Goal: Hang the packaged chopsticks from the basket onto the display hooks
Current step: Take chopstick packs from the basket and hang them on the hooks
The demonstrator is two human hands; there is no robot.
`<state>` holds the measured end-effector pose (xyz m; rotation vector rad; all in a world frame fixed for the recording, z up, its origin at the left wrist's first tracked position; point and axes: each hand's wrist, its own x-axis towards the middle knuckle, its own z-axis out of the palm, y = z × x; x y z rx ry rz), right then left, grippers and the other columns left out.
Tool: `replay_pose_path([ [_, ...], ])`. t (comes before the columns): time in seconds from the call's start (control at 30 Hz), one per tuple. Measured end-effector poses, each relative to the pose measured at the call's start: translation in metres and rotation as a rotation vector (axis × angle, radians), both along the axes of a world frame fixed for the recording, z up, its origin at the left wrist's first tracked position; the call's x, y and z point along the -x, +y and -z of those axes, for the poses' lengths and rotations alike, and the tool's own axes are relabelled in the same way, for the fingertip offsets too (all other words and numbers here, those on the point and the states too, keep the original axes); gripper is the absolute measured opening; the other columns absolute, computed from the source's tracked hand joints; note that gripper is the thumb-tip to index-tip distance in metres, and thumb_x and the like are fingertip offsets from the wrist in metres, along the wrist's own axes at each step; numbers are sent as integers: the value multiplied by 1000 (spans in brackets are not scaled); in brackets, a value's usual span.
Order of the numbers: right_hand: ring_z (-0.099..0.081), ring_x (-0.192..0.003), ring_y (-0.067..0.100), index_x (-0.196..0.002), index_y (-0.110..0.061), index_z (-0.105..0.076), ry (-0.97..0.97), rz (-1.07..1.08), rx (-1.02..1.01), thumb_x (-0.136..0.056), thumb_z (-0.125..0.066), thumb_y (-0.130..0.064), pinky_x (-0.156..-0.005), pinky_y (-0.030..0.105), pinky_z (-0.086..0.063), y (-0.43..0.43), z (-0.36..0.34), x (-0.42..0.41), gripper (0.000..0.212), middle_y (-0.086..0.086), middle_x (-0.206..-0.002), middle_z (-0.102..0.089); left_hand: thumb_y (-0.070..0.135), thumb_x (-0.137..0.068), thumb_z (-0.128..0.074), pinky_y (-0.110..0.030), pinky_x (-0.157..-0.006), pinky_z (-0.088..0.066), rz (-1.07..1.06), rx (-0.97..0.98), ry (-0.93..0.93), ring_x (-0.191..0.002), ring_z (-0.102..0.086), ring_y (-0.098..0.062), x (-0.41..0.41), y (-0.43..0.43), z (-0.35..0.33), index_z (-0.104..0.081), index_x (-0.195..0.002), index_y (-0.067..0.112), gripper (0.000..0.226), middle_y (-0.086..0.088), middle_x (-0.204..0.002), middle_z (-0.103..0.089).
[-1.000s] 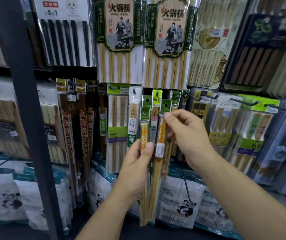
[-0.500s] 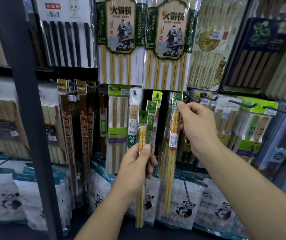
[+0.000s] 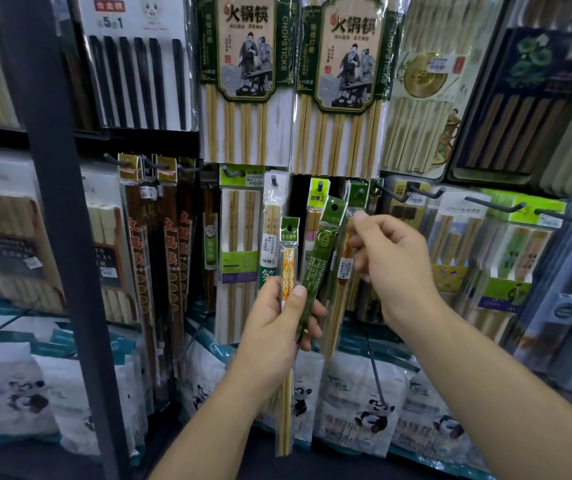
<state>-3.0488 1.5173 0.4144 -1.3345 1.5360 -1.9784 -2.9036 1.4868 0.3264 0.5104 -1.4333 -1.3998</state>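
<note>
Right fingertips [image 3: 359,218]: we record thumb and forefinger pinched on the top edge of a clear plastic packet of pale chopsticks with orange-patterned tops [image 3: 346,261]. The rest of the right hand [image 3: 395,268] is curled behind it. The packet hangs down from the pinch, its top just below a dark hook tip [image 3: 359,193] that already carries green-headed packets [image 3: 357,202]. We cannot tell whether its hole has met the hook; we judge it not yet hung.

Left fingers [image 3: 296,299]: thumb pressed across the front, other fingers wrapped behind, so the left hand [image 3: 274,327] grips two items.
- Item one: a narrow clear packet of bamboo chopsticks with yellow-patterned tops and a green header card [image 3: 289,268], upright.
- Item two: a slim dark green printed sleeve packet [image 3: 322,258], tilted to the right and touching the first at the grip.

Surrounding stock:
- A row of dark metal display hooks [image 3: 495,205], loaded with packets.
- Above, large green-and-white cards of bamboo chopsticks [image 3: 246,81].
- Below, white bags printed with pandas [image 3: 364,403].

The basket is not in view.

Progress, as we judge it: one packet is at the hook and two wait in the left hand, so at least three hangings are left. What remains in the basket we cannot say.
</note>
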Motion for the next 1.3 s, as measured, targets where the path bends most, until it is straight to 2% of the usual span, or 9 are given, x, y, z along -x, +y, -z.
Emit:
replay_pose_path([
  [0.17,-53,-51,10,-80,-20,-71,147,-79,-18,-100,-64,-31,-52,19,-45,2,5,-11,23,1,-56,-55,23,-110,-48,-25,-54,-53,35,-20,36,-71,-70,-17,2,1,1,-58,-108,14,14,-6,-88,-77],
  [0.3,-53,-49,9,-72,-29,-70,68,-31,20,-102,-59,-28,-46,17,-41,2,-7,-6,33,-3,-55,-53,23,-108,-52,-27,-73,-62,-2,-24,31,-89,-75,-13,3,0,1,-65,-104,13,16,0,-94,-79],
  [0.4,-51,-46,8,-69,-26,-68,40,29,19,-103,-59,-28,-45,15,-39,0,-17,1,35,-6,-51,-49,21,-107,-53,-21,-68,-58,-53,-37,15,-80,-71,-5,3,-3,3,-66,-97,14,18,9,-82,-75],
  [0.63,-49,-46,8,-71,-9,-60,87,92,-9,-102,-59,-27,-48,12,-42,-8,-16,10,36,-7,-50,-45,24,-107,-54,-25,-57,-50,-53,-17,8,-65,-59,-10,2,-4,2,-60,-89,16,21,2,-73,-66],
  [0.77,-48,-46,8,-76,1,-59,115,103,8,-102,-59,-28,-51,10,-43,-9,-13,14,39,-7,-50,-44,28,-106,-56,-26,-55,-47,-42,-2,-12,-61,-55,-11,1,-5,2,-63,-79,29,27,1,-71,-64],
  [0.83,-47,-47,9,-79,3,-60,118,108,9,-102,-59,-28,-51,10,-43,-10,-12,15,39,-4,-51,-45,29,-105,-57,-24,-52,-45,-35,-4,-12,-58,-53,-11,0,-5,2,-64,-84,25,23,2,-70,-62],
  [0.97,-48,-53,12,-79,-1,-63,153,146,-15,-101,-60,-34,-52,13,-44,-12,-7,15,39,2,-58,-48,27,-106,-55,-22,-49,-40,-25,-7,-16,-56,-48,-9,-1,-3,1,-64,-91,17,20,4,-70,-59],
  [1.13,-54,-67,20,-84,-11,-63,155,208,-42,-99,-61,-42,-66,37,-48,-4,-1,15,34,19,-80,-62,18,-110,-46,-22,-46,-39,53,-80,68,-56,-52,-8,-2,2,-2,-77,-93,24,36,4,-74,-61],
  [1.3,-55,-54,6,-83,-19,-70,231,-41,-37,-99,-63,-33,-54,18,-50,11,5,-1,22,7,-77,-69,14,-110,-44,-25,-45,-46,81,-82,86,-59,-57,-12,2,5,-5,-79,-96,26,40,-1,-74,-58],
])
